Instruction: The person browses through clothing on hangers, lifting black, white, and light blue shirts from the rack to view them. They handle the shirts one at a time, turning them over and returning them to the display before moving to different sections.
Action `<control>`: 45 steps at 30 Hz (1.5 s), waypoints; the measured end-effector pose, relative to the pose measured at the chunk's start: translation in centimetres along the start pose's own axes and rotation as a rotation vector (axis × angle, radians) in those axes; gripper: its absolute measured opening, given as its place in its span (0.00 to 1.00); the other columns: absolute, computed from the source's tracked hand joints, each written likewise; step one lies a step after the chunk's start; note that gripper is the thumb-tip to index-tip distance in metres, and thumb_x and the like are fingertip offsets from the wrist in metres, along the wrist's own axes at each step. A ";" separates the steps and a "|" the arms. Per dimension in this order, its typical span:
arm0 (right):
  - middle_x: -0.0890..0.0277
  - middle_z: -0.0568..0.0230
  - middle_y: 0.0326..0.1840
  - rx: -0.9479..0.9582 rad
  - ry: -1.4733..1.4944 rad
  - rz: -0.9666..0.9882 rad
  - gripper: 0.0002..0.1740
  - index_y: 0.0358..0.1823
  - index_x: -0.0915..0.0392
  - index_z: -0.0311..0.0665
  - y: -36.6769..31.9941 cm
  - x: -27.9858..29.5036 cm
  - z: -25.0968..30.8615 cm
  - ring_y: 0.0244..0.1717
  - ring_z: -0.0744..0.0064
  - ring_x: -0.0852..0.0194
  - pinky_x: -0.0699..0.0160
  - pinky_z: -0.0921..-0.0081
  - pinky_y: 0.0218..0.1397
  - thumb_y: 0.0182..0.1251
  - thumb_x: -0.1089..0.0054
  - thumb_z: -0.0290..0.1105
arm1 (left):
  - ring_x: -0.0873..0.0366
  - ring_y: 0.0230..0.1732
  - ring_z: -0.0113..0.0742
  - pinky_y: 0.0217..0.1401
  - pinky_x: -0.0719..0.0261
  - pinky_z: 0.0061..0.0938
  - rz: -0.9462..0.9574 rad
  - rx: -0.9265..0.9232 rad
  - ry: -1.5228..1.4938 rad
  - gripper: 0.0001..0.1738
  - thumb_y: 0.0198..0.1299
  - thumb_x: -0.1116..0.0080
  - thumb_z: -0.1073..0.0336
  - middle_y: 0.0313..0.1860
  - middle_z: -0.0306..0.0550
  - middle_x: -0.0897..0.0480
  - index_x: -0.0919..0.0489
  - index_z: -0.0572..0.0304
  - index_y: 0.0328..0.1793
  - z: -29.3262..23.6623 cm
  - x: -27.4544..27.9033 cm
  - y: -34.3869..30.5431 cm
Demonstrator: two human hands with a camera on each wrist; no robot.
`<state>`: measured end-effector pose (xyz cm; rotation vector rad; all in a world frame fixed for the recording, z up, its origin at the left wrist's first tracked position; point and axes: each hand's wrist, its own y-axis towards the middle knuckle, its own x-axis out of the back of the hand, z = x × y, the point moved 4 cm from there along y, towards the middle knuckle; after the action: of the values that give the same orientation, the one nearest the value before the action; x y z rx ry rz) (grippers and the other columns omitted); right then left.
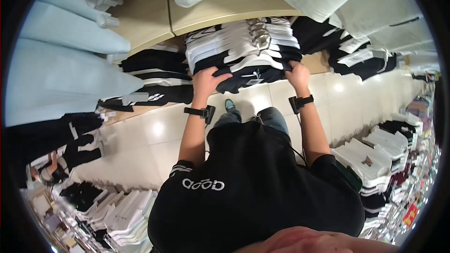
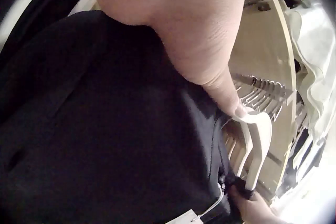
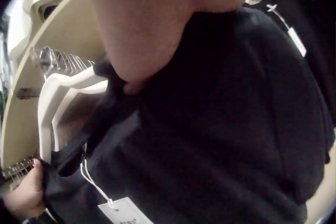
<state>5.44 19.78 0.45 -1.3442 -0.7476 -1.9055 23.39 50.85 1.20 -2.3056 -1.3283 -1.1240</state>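
A black T-shirt (image 1: 234, 85) with a white print hangs from a white hanger (image 1: 257, 62) at the front of a rail. At its left shoulder in the head view, my left hand (image 1: 205, 83) grips the cloth, thumb pointing inward. My right hand (image 1: 299, 77) holds the opposite shoulder. Seen from the left wrist, the thumb tip meets the neck of the hanger (image 2: 260, 137); black cloth hides the other fingers. In the right wrist view, the right thumb presses the cloth near the collar, and a white paper tag (image 3: 125, 211) dangles from a string.
White and black garments on hangers (image 1: 260, 35) crowd the rail behind, against a wooden panel (image 1: 225, 11). Pale blue clothes (image 1: 70, 70) hang at left, black ones (image 1: 323, 37) at right. Clothing racks (image 1: 370, 152) stand across the tiled floor (image 1: 164, 136). Another person (image 1: 49, 171) is at far left.
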 end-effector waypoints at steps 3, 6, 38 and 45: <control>0.14 0.48 0.44 -0.017 0.011 0.082 0.22 0.49 0.12 0.43 3.1 -1.8 -0.6 0.46 0.48 0.14 0.16 0.56 0.53 0.48 0.32 0.35 | 0.17 0.32 0.57 0.35 0.20 0.39 -0.057 0.024 -0.008 0.31 0.42 0.22 0.38 0.27 0.56 0.16 0.13 0.60 0.35 0.0 0.0 0.8; 0.14 0.48 0.45 0.058 0.108 0.015 0.19 0.47 0.14 0.40 3.3 -2.1 -0.3 0.49 0.46 0.16 0.18 0.56 0.54 0.50 0.31 0.32 | 0.17 0.35 0.58 0.39 0.19 0.39 -0.106 0.035 0.006 0.32 0.44 0.22 0.40 0.31 0.57 0.15 0.14 0.63 0.38 -1.1 0.6 0.1; 0.15 0.63 0.33 0.674 0.709 0.856 0.14 0.41 0.17 0.36 -12.2 -11.2 23.3 0.36 0.68 0.16 0.20 0.71 0.43 0.67 0.29 0.39 | 0.15 0.47 0.41 0.47 0.20 0.29 -0.472 0.495 -0.208 0.15 0.65 0.33 0.64 0.44 0.50 0.13 0.18 0.65 0.53 17.9 14.6 -25.7; 0.15 0.63 0.37 0.699 0.727 0.894 0.14 0.44 0.18 0.35 -13.3 -11.9 32.6 0.41 0.70 0.17 0.21 0.72 0.46 0.68 0.30 0.39 | 0.14 0.47 0.38 0.48 0.21 0.31 -0.396 0.587 -0.207 0.16 0.66 0.34 0.61 0.46 0.48 0.13 0.18 0.63 0.55 24.8 20.5 -28.1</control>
<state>16.03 55.33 -1.92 -0.3520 -0.2826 -1.0856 18.49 92.87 -4.86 -1.8020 -1.9386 -0.4782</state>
